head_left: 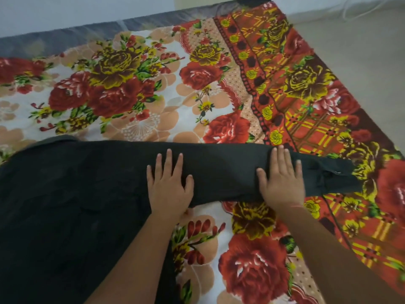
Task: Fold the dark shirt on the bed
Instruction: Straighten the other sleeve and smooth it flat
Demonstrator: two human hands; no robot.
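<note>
Dark shirt (87, 194) sleeve lies left-right, cuff pointing right.

matt dark cloth shirt (87, 183), printed cloth bedsheet (153, 84)

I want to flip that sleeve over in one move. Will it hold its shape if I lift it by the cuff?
Probably not. The sleeve lies limp and flat under both hands, so it would likely droop and sag. The cuff is bunched and creased, suggesting soft cloth that may twist. It looks thin, probably light to lift.
</note>
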